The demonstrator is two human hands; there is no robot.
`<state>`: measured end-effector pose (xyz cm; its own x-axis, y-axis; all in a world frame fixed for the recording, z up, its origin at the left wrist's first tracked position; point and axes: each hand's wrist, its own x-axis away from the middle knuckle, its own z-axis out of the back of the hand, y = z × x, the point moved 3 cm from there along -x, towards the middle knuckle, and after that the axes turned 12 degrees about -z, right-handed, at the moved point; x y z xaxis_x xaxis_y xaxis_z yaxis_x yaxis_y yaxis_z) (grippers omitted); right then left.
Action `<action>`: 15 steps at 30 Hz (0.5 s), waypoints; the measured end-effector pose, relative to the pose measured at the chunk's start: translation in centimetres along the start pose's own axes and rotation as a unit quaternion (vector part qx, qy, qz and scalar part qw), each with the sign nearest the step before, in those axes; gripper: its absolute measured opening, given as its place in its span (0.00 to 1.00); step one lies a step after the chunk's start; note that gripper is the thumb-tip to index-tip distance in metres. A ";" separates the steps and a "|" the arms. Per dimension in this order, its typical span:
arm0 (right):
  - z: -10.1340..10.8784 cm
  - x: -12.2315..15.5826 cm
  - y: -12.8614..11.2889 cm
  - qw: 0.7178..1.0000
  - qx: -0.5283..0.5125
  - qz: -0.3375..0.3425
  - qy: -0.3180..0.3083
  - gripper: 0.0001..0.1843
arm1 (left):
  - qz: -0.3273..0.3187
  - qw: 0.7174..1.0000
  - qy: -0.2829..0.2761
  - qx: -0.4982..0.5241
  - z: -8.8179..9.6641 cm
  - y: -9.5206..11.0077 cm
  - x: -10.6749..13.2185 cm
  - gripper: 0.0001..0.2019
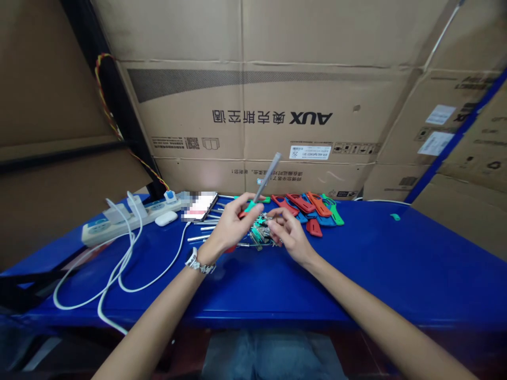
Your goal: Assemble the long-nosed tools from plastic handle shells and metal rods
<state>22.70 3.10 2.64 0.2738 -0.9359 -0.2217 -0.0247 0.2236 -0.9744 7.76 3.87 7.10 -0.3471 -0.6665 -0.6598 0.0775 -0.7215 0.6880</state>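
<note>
My left hand (234, 224) is closed around the green and red handle of a tool with a straight grey metal shaft (268, 178). That shaft points up and to the right; its exact kind I cannot make out. Close beside it, my right hand (291, 233) has thumb and fingers pinched together near the handle end, and what lies between them is too small to name. Below both hands is a pile of small metal and green pieces (259, 235). Several metal rods (198, 238) lie by my left wrist.
Red, orange, blue and green plastic pieces (312, 207) lie behind my right hand. At left are a phone (204, 205), a white earbud case (166, 218), a power strip (95, 232) and looped white cables (122, 264). Cardboard (265, 89) walls the back of the blue table (396, 274).
</note>
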 end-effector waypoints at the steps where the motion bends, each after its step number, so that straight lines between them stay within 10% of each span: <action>1: -0.1 0.2 0.2 0.999 0.033 -0.006 -0.010 0.20 | 0.020 0.996 0.035 0.076 -0.2 -0.1 -0.4 0.18; 8: -2.5 1.3 1.4 0.985 0.043 -0.094 -0.138 0.21 | 0.059 0.923 0.255 0.284 -2.2 -1.6 -1.3 0.23; 15: -1.9 1.3 1.1 0.992 0.092 -0.058 -0.057 0.20 | 0.047 0.958 0.217 0.184 -1.5 -1.7 -0.1 0.23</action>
<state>21.22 1.56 1.24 0.3716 -0.9237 -0.0932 0.1856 0.1723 -0.9674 9.09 4.88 5.51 0.0719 -0.7984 -0.5979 -0.2722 -0.5924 0.7583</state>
